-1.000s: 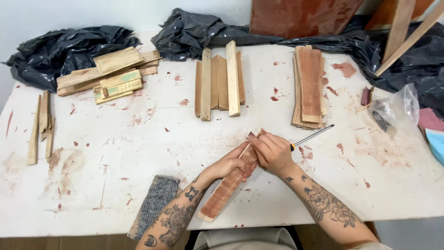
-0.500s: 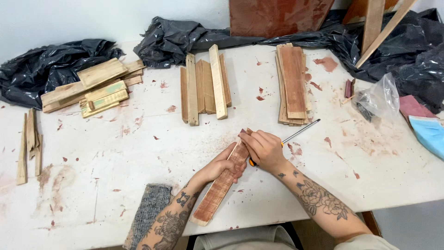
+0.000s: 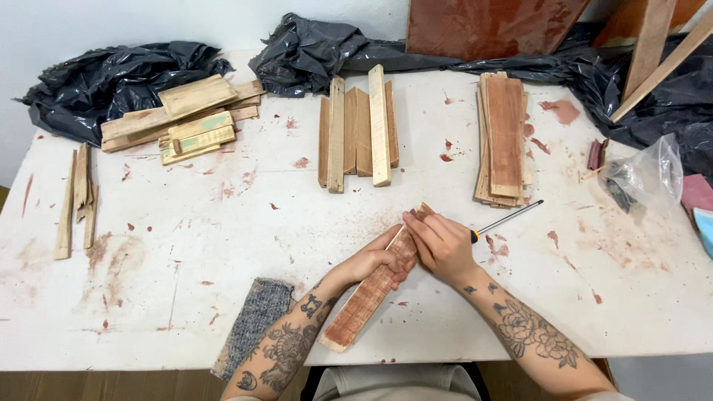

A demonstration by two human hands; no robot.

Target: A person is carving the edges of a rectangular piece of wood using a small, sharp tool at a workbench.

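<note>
Gripping the red plank [image 3: 369, 293]: long axis near-left to far-right, left hand [image 3: 376, 258] clasps middle, right hand [image 3: 443, 245] pinches far end with a tool.

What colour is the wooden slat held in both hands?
Reddish-brown, stained face up, on the slat held by the left hand and right hand; head view.

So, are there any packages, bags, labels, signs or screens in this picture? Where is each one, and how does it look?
No labels, signs or screens show; only bags.
Clear plastic bag: right side of the table, crumpled, see-through, with small dark things inside.
Black plastic bag: far left corner, crumpled, glossy, behind a pile of pale wood pieces.
Black plastic sheeting: along the far edge, from the middle to the right corner, wrinkled.
</note>
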